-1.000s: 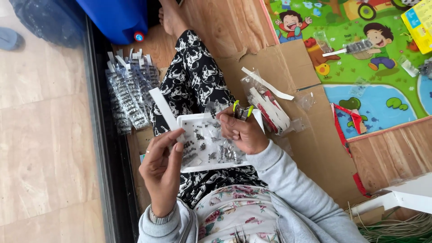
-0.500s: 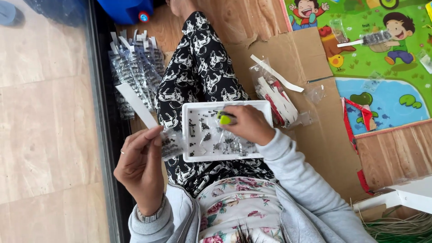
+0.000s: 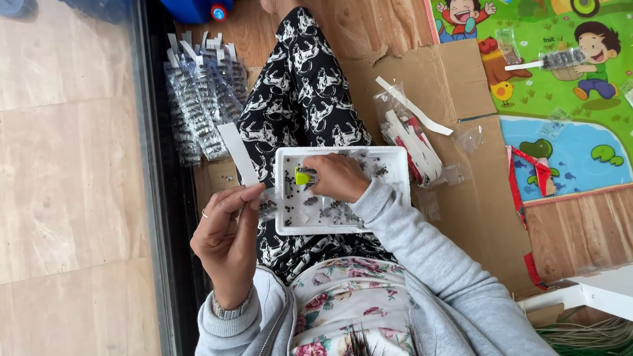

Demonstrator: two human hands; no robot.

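here the white tray [image 3: 395, 158] rests on the lap, scattered with small dark parts [image 3: 333, 209]; right hand [image 3: 339, 177] sits inside it, fingers curled round a small lime-green scoop [image 3: 303, 177] near the tray's left wall. left hand [image 3: 227, 227], just off the tray's left edge, pinches a small clear bag [image 3: 266, 204] with a white header strip [image 3: 237, 153], thumb and forefinger closed tight on it. judgement: keep the bag mouth over the tray's left rim so spilled parts drop back in, and scoop small.
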